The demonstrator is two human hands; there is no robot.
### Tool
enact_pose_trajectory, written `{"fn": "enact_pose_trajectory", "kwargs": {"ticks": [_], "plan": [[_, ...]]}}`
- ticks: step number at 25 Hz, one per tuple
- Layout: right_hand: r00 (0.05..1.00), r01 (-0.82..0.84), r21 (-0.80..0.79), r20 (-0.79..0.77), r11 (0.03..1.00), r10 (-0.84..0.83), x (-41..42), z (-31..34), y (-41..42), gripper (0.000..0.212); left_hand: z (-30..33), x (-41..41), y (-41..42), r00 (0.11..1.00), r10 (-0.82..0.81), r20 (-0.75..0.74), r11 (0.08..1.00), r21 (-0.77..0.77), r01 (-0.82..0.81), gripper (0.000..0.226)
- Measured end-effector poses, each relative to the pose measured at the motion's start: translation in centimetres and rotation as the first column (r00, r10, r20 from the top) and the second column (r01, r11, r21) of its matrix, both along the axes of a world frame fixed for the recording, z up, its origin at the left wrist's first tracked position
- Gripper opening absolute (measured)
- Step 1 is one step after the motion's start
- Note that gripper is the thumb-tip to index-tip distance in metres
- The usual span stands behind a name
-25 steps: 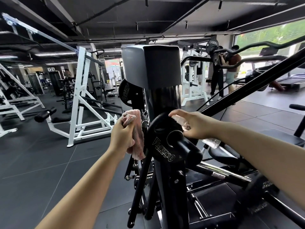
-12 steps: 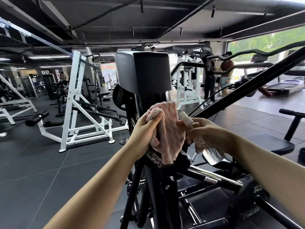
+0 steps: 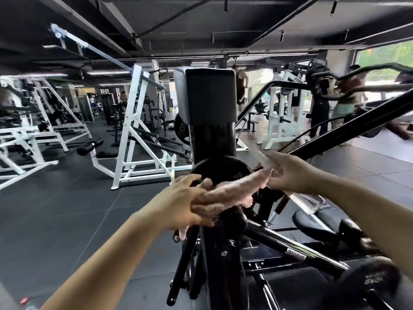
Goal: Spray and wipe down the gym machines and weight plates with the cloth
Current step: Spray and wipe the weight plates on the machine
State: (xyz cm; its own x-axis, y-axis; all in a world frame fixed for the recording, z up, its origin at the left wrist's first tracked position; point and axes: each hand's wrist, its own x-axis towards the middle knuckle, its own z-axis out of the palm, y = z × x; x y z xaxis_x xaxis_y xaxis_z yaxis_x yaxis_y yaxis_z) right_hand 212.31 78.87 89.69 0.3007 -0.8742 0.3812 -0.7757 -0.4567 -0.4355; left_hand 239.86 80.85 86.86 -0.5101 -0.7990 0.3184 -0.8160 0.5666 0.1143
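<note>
Head view: clear spray bottle (image 3: 312,201) in right hand (image 3: 288,173), contents unclear.

Dark tiled floor (image 3: 67,209), black ceiling (image 3: 201,16), window (image 3: 384,57)

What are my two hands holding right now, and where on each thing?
Left hand grips the pink cloth at its near end; right hand holds the clear spray bottle, where exactly is blurred.
</note>
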Motion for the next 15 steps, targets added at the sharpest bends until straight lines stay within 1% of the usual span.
{"fn": "enact_pose_trajectory", "kwargs": {"ticks": [1, 2, 3, 4, 5, 6, 7, 8, 9, 11, 13, 15], "plan": [[0.995, -0.006, -0.004, -0.096, 1.0, 0.005, 0.0, -1.0, -0.2, 0.032, -1.0, 0.0, 0.8, 0.995, 0.068, 0.068, 0.99, 0.121, -0.076, 0.089], [0.995, -0.022, -0.017, -0.099, 1.0, 0.02, 0.0, -2.0, -0.4, 0.03, -1.8, -0.4, 1.4, 0.995, 0.095, 0.024, 0.979, 0.177, -0.098, 0.097], [0.997, -0.071, 0.039, -0.015, 0.997, 0.071, 0.1, -2.7, -0.3, 0.03, -2.6, -1.0, 1.7, 0.99, 0.1, -0.097, 0.974, 0.211, -0.078, 0.095], [0.978, -0.169, 0.17, 0.148, 0.971, 0.144, 0.2, -3.1, 0.0, 0.032, -3.0, -2.1, 1.8, 0.972, 0.083, -0.219, 0.971, 0.238, -0.029, 0.084], [0.929, -0.307, 0.314, 0.303, 0.898, 0.212, 0.4, -3.2, 0.3, 0.036, -3.1, -3.4, 2.0, 0.953, 0.055, -0.297, 0.962, 0.27, 0.028, 0.073], [0.88, -0.428, 0.425, 0.398, 0.798, 0.26, 0.7, -3.4, 0.6, 0.038, -3.3, -4.6, 2.0, 0.941, 0.045, -0.334, 0.95, 0.306, 0.063, 0.065], [0.858, -0.484, 0.484, 0.424, 0.728, 0.289, 1.1, -3.6, 0.8, 0.036, -3.4, -5.5, 1.8, 0.928, 0.042, -0.371, 0.942, 0.325, 0.087, 0.063], [0.853, -0.501, 0.505, 0.426, 0.702, 0.302, 1.4, -3.9, 0.6, 0.035, -3.6, -6.1, 1.2, 0.906, 0.058, -0.418, 0.934, 0.344, 0.099, 0.062], [0.85, -0.506, 0.502, 0.429, 0.701, 0.306, 1.8, -4.1, 0.2, 0.038, -3.7, -6.4, 0.4, 0.875, 0.082, -0.476, 0.924, 0.365, 0.112, 0.057], [0.854, -0.482, 0.493, 0.451, 0.724, 0.261, 2.5, -4.4, -0.7, 0.047, -4.2, -6.5, -1.2, 0.775, 0.177, -0.607, 0.897, 0.423, 0.126, 0.049], [0.837, -0.467, 0.507, 0.518, 0.725, 0.177, 2.6, -4.4, -1.1, 0.044, -4.7, -6.5, -2.0, 0.663, 0.204, -0.721, 0.9, 0.404, 0.162, 0.041], [0.788, -0.504, 0.52, 0.603, 0.689, 0.121, 2.5, -4.5, -0.6, 0.038, -4.8, -7.1, -1.4, 0.559, 0.225, -0.798, 0.897, 0.394, 0.201, 0.035]]}}
